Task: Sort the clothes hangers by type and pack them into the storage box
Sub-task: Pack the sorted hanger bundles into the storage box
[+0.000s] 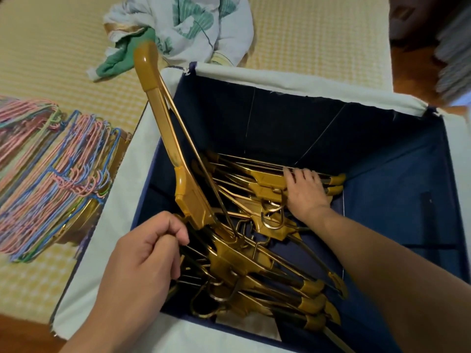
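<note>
**Gold hangers go into the box**

From my remote seat I see the left hand (142,253), fingers curled, gripping the lower end of a gold hanger (163,128) that stands tilted, its far end rising above the storage box's (397,189) left rim. The right hand (304,191) reaches deep inside, fingers straight and flat on the far stack of gold hangers (257,179); a second stack (267,278) lies near (hooks tangled between them). Left of the box, thin wire hangers (51,171) in pink, blue and green lie fanned on the yellow checked mat (305,47). Crumpled cloth (191,26) sits beyond.
</note>
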Demonstrator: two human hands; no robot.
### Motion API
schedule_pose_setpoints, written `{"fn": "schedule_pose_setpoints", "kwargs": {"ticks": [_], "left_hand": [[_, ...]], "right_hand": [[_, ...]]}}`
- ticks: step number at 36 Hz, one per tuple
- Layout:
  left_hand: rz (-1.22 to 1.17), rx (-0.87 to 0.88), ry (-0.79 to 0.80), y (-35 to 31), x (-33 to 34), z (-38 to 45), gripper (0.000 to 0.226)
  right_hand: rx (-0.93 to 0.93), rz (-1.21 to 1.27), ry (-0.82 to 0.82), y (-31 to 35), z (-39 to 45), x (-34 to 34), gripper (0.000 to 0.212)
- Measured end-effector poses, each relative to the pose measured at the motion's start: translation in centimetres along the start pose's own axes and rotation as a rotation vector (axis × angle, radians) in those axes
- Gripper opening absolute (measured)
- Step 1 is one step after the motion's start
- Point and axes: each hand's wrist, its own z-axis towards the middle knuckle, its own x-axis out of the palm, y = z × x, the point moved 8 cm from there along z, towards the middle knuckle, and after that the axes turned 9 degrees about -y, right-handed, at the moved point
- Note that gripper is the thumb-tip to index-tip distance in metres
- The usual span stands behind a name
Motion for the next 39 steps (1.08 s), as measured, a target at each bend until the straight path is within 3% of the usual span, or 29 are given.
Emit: {"fn": "schedule_pose_setpoints", "kwargs": {"ticks": [2, 4, 6, 8, 11, 18, 26, 30, 36, 39], "left_hand": [[-0.005, 0.001, -0.002, 0.1, 0.0, -0.1, 0.04], [-0.011, 0.011, -0.007, 0.2, -0.1, -0.1, 0.041], [-0.008, 0.023, -0.01, 0.2, -0.1, -0.1, 0.039], [0.002, 0.037, -0.004, 0.0, 0.1, -0.1, 0.037], [0.007, 0.057, 0.004, -0.2, 0.2, -0.2, 0.036], [0.011, 0.063, 0.009, -0.2, 0.0, -0.4, 0.037], [0.011, 0.047, 0.012, 0.0, 0.1, -0.5, 0.04], [0.018, 0.039, 0.0, 0.0, 0.0, -0.3, 0.041], [0.036, 0.046, -0.009, 0.1, 0.2, -0.2, 0.038], [0.045, 0.064, -0.024, 0.1, 0.3, -0.2, 0.036]], "right_hand": [[0.246, 0.131, 0.018, -1.5, -1.5, -0.1, 0.088], [0.372, 0.177, -0.025, -2.2, -3.3, -0.9, 0.065], [0.309, 0.192, -0.086, -1.7, -4.7, -1.4, 0.035], [0.128, 0.208, 0.011, 0.2, -6.1, -0.4, 0.025], [-0.108, 0.235, 0.19, 3.2, -7.8, 1.2, 0.038], [-0.147, 0.229, 0.222, 2.5, -7.0, 2.2, 0.069], [-0.288, 0.1, 0.027, 0.8, -3.3, -0.9, 0.041], [-0.175, 0.114, -0.032, 0.8, -1.8, -1.7, 0.039], [-0.005, 0.054, -0.154, 0.3, -0.5, -0.9, 0.068], [-0.033, 0.05, -0.165, 0.5, -0.1, -0.8, 0.064]]}}
